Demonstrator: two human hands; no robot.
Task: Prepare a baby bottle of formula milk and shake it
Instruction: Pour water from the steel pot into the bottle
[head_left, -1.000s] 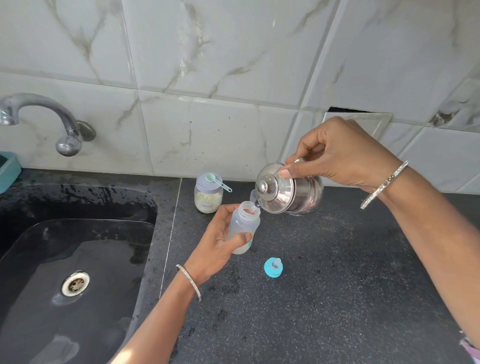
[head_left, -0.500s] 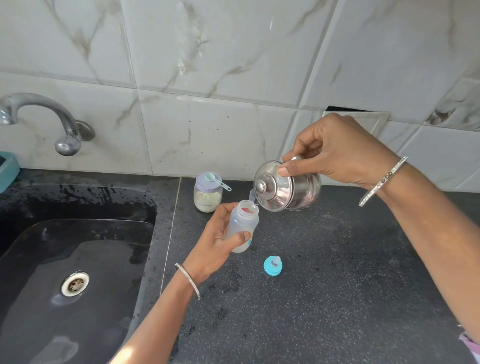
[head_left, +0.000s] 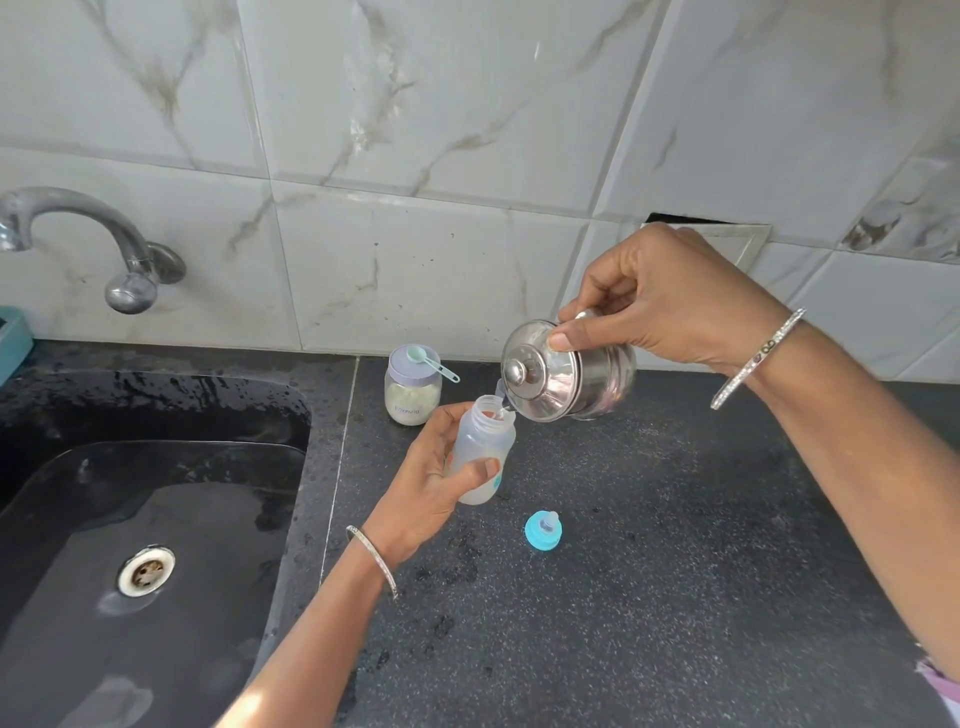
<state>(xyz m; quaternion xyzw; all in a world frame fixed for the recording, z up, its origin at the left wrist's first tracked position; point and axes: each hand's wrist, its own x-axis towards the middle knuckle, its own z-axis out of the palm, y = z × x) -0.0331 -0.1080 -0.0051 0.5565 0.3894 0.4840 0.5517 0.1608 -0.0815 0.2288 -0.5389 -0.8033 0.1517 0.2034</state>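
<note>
A translucent plastic baby bottle (head_left: 483, 441), uncapped and tilted slightly, sits in the grip of the person's left hand (head_left: 431, 483) just above a black speckled stone counter (head_left: 623, 597). The fingers and thumb are curled round its lower body. Whether its base touches the counter cannot be told.

The right hand (head_left: 670, 301) holds a small polished steel kettle with a knobbed lid (head_left: 566, 374), tipped toward the bottle. Its short spout sits at the bottle's open neck. The thumb presses on the edge of the lid, and the other fingers are curled above the kettle, their hold mostly hidden. A thin metal bangle circles each wrist.

Behind the bottle, near the wall, stands a small glass jar of pale formula powder with a lilac lid (head_left: 410, 400). A mint-green plastic scoop (head_left: 431, 361) lies across that lid. A bright blue screw ring with a clear teat (head_left: 543, 530) rests on the counter just to the right of the bottle, apart from it.

To the left lies a wet black sink (head_left: 156, 493) with a steel drain (head_left: 145, 569). A curved chrome tap (head_left: 78, 228) juts from the white marble-veined wall tiles (head_left: 415, 130) above it.
</note>
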